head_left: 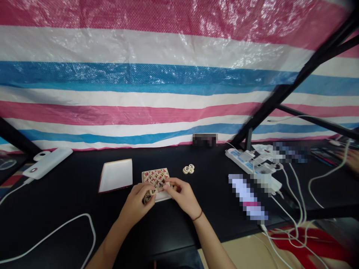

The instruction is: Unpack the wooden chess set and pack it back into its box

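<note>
A shallow white box (163,197) on the black table holds rows of round Chinese chess pieces (153,180), the far ones with red characters. My left hand (137,201) is at the box's near left corner, its fingers curled around a few pieces (148,196) with dark characters. At the right side of the box, my right hand (182,192) pinches a pale piece (167,184) between thumb and fingers, partly hidden. Just beyond my right hand lies a small pile of loose chess pieces (188,169). The box's lid (117,175) rests to the left, white inside facing up.
A white power bank or adapter (49,162) with a cable lies at far left. On the right are a power strip (241,158) with plugs, a blurred-out phone-like object (248,198) and many white cables. A striped tarp (140,112) hangs behind; another person's hand (352,157) shows at far right.
</note>
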The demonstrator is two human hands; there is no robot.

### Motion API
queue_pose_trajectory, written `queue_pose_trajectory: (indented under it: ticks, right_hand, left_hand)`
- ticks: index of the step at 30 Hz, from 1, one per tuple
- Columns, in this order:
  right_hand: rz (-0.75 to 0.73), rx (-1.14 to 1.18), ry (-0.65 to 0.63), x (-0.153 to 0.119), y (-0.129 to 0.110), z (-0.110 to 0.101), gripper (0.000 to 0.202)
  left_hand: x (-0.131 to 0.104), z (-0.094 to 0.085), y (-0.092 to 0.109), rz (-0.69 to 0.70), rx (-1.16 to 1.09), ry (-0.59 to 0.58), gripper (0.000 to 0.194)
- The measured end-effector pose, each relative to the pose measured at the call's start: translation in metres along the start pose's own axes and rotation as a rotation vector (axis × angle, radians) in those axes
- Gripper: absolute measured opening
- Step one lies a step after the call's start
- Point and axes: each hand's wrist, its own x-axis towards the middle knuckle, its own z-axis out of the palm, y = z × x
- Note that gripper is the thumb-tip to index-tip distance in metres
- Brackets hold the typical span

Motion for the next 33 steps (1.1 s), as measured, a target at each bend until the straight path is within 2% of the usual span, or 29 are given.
queue_pose_trajectory:
  ticks: [7,19,23,26,30,33]
  right_hand:
    - [0.016,0.028,-0.001,-0.004,0.01,-0.006,0.04]
    - [0.015,0.034,-0.011,-0.006,0.013,-0.009,0.037]
    - [0.001,0.036,-0.013,-0.008,0.013,-0.007,0.029]
    - [-0.047,-0.005,-0.002,-0.011,0.011,-0.004,0.02]
    - [-0.15,-0.114,0.023,-0.015,0.004,-0.002,0.022]
    - [-0.187,-0.239,0.012,-0.018,-0.002,0.001,0.026]
  left_hand:
    - [0.002,0.002,0.005,0.148,0.107,-0.134,0.015]
    - [0.004,0.006,0.007,0.162,0.222,-0.198,0.013]
    - [0.002,0.005,0.006,0.161,0.23,-0.22,0.013]
    - [-0.001,0.005,0.003,0.141,0.248,-0.196,0.014]
    - [-0.005,0.005,-0.005,0.111,0.252,-0.155,0.035]
    - [-0.009,0.007,-0.012,0.086,0.243,-0.179,0.051]
